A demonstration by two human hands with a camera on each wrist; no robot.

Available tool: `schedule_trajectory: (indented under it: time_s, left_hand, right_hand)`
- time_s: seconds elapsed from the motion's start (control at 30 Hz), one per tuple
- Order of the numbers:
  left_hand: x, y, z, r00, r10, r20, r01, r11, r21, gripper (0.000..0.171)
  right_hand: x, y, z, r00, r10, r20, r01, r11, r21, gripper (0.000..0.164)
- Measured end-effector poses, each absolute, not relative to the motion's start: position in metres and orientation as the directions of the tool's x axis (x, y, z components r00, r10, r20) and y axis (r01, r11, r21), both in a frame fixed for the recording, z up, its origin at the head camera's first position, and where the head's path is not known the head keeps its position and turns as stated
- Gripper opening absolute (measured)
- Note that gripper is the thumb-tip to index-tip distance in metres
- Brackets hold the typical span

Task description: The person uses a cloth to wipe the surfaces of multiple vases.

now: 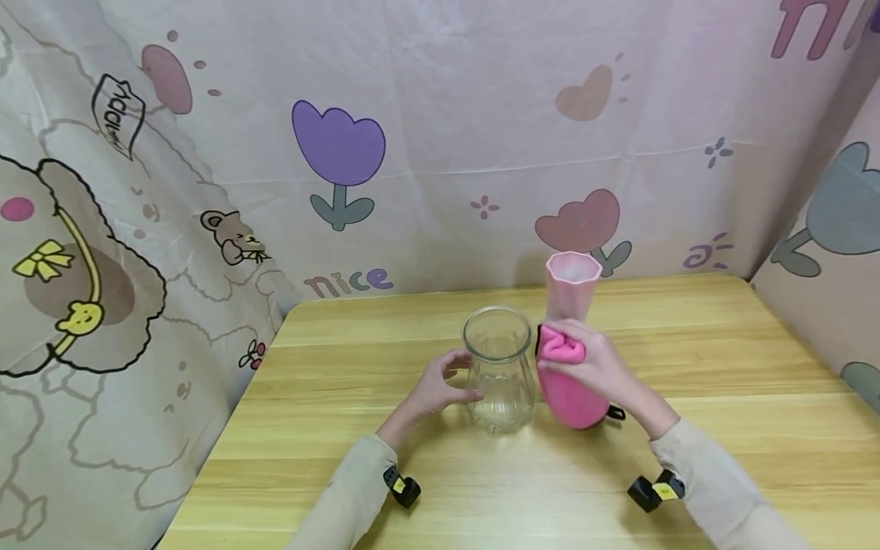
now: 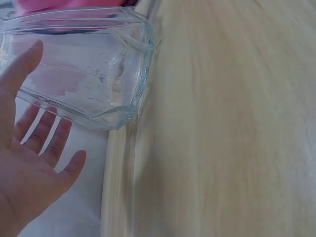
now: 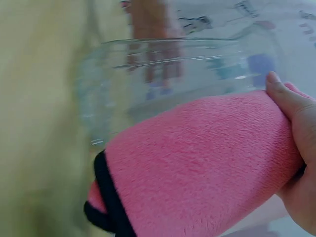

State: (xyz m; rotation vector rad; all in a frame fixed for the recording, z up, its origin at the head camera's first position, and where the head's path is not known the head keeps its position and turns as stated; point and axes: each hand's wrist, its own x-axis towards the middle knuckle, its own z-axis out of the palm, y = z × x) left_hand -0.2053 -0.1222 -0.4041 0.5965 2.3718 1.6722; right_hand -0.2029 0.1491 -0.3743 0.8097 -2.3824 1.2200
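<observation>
A clear glass vase [image 1: 500,393] with a wide round rim stands upright on the table. My left hand [image 1: 440,383] is at its left side, thumb in front and fingers behind, spread and fairly straight; whether the skin touches the glass I cannot tell. To the right of the vase, my right hand [image 1: 600,368] grips a bunched pink cloth [image 1: 572,397] with dark edging. In the right wrist view the fuzzy cloth [image 3: 197,163] hangs from the hand, with the thumb on top. A pink fluted vase [image 1: 572,294] rises behind the cloth, its lower part hidden.
The light wooden table [image 1: 371,336] meets a printed fabric backdrop [image 1: 440,137] at its back edge. More printed fabric hangs at the left and right. A small black camera [image 1: 402,486] sits on each sleeve.
</observation>
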Motion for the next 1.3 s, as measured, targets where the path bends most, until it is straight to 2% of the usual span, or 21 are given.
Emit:
schedule_trajectory:
  time_s: [0.13, 0.27, 0.4, 0.47, 0.7, 0.83, 0.93, 1.03, 1.1, 1.2, 1.3]
  left_hand:
    - [-0.206, -0.123, -0.407, -0.906, 0.413, 0.090, 0.219, 0.277, 0.935, 0.057]
    - [-0.207, -0.122, -0.408, -0.905, 0.413, 0.096, 0.221, 0.265, 0.939, 0.057]
    - [-0.207, -0.121, -0.408, -0.905, 0.415, 0.098, 0.217, 0.250, 0.944, 0.058]
    - [-0.208, -0.121, -0.409, -0.905, 0.413, 0.100, 0.215, 0.244, 0.946, 0.058]
    - [-0.207, -0.122, -0.410, -0.906, 0.412, 0.096, 0.205, 0.228, 0.952, 0.058]
    - [-0.206, -0.123, -0.410, -0.904, 0.417, 0.091, 0.198, 0.223, 0.955, 0.058]
    - [-0.205, -0.123, -0.410, -0.907, 0.411, 0.091, 0.196, 0.220, 0.956, 0.058]
    - [-0.204, -0.122, -0.408, -0.908, 0.408, 0.095, 0.199, 0.220, 0.955, 0.057]
    - [-0.203, -0.122, -0.408, -0.908, 0.409, 0.097, 0.202, 0.223, 0.954, 0.057]
    - [-0.203, -0.122, -0.407, -0.906, 0.412, 0.096, 0.203, 0.226, 0.953, 0.057]
    - [-0.204, -0.123, -0.408, -0.905, 0.414, 0.095, 0.205, 0.230, 0.951, 0.058]
  right_hand:
    - [-0.206, 0.143, -0.357, -0.733, -0.312, 0.605, -0.675, 0.442, -0.590, 0.054]
    - [-0.208, 0.137, -0.362, -0.760, -0.358, 0.543, -0.650, 0.438, -0.621, 0.054]
    - [-0.209, 0.130, -0.380, -0.776, -0.394, 0.493, -0.631, 0.451, -0.632, 0.033]
    - [-0.209, 0.129, -0.388, -0.777, -0.418, 0.470, -0.627, 0.447, -0.638, 0.029]
    - [-0.208, 0.136, -0.401, -0.790, -0.505, 0.347, -0.604, 0.548, -0.578, 0.055]
    - [-0.207, 0.137, -0.393, -0.772, -0.485, 0.411, -0.632, 0.516, -0.578, 0.051]
    - [-0.208, 0.134, -0.387, -0.749, -0.463, 0.474, -0.662, 0.497, -0.561, 0.039]
    - [-0.209, 0.131, -0.389, -0.751, -0.485, 0.448, -0.659, 0.515, -0.548, 0.032]
    - [-0.209, 0.130, -0.393, -0.764, -0.519, 0.383, -0.641, 0.550, -0.535, 0.037]
    - [-0.209, 0.132, -0.401, -0.767, -0.566, 0.302, -0.633, 0.588, -0.505, 0.053]
    - [-0.209, 0.134, -0.402, -0.757, -0.583, 0.295, -0.643, 0.586, -0.493, 0.058]
